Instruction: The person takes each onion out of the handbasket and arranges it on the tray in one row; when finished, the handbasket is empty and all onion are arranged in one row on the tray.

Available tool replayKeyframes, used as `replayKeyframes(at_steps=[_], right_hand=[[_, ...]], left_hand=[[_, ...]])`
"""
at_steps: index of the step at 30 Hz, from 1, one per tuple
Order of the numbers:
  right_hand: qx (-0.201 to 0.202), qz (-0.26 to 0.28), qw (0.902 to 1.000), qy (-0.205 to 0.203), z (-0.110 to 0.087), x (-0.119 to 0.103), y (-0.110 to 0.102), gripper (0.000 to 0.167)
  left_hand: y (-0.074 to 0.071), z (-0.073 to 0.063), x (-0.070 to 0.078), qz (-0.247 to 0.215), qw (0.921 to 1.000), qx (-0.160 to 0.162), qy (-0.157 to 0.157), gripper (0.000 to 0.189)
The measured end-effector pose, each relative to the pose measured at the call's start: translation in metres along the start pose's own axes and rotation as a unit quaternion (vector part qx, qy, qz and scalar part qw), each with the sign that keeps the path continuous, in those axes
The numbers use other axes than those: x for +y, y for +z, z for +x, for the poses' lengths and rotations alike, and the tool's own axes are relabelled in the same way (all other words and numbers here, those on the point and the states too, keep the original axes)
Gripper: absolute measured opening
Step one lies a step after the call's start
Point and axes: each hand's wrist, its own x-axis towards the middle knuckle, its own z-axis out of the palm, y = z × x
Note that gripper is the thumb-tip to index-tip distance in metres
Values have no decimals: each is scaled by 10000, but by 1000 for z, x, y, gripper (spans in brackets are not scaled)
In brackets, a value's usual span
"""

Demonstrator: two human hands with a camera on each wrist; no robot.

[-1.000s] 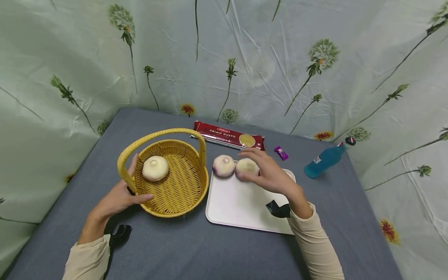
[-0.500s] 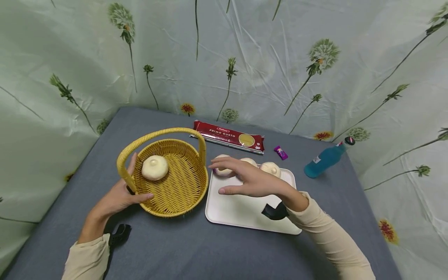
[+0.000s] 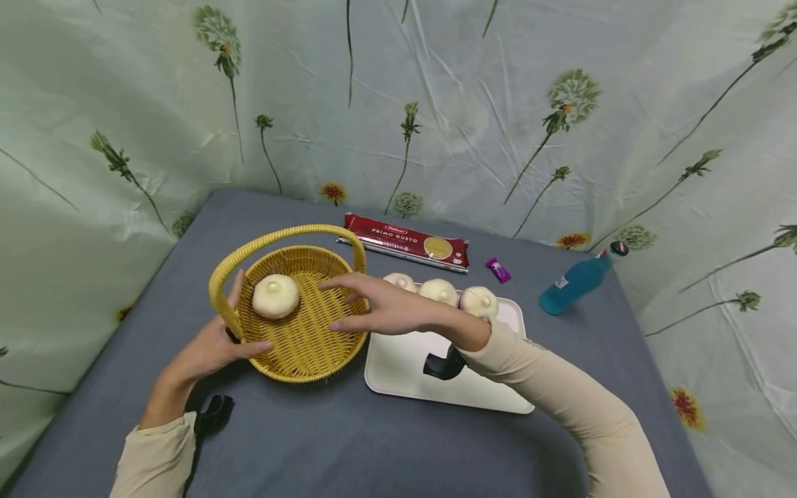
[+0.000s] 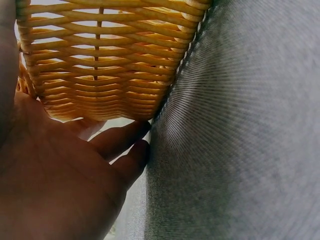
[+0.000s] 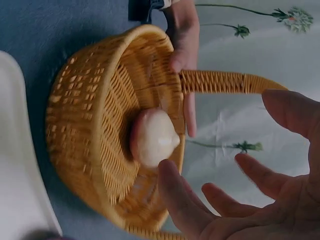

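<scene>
A yellow wicker basket (image 3: 311,366) with a tall handle stands on the left of the table. One white turnip (image 3: 276,296) lies inside it, near the left wall; the right wrist view shows pink on that turnip (image 5: 154,137). My left hand (image 3: 208,349) holds the basket's left side, thumb over the rim and the other fingers along the outer wall (image 4: 65,165). Over the basket's right half hovers my right hand (image 3: 389,304), fingers spread and holding nothing. Three more turnips (image 3: 438,292) sit in a row along the back of a white tray (image 3: 405,377).
Behind the basket and tray lies a red pasta packet (image 3: 407,242). A small purple wrapped sweet (image 3: 498,270) is to its right. A blue bottle (image 3: 579,282) with a black cap is at the far right. A floral curtain (image 3: 467,104) hangs behind the table.
My right hand has moved left, from over the tray's turnips to above the basket. The rightmost turnip, hidden at first, now shows. My left hand and the basket stay put.
</scene>
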Motion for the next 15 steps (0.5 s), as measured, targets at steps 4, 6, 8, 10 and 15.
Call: replayKeyframes(at_steps=[4, 6, 8, 10, 15], right_hand=[[-141, 347, 9993, 8, 17, -3, 8, 61], [-150, 501, 9986, 52, 25, -4, 11, 60], [-167, 684, 9975, 87, 33, -4, 13, 59], [-191, 826, 9963, 134, 41, -3, 14, 59], [-331, 1045, 9931, 411, 64, 1, 13, 59]], left_hand=[[0, 0, -1, -28, 10000, 3, 47, 132], [1, -1, -1, -20, 10000, -19, 69, 131], [1, -1, -1, -11, 9999, -42, 95, 130], [1, -1, -1, 2, 9999, -82, 118, 130], [0, 0, -1, -53, 9999, -93, 106, 130]])
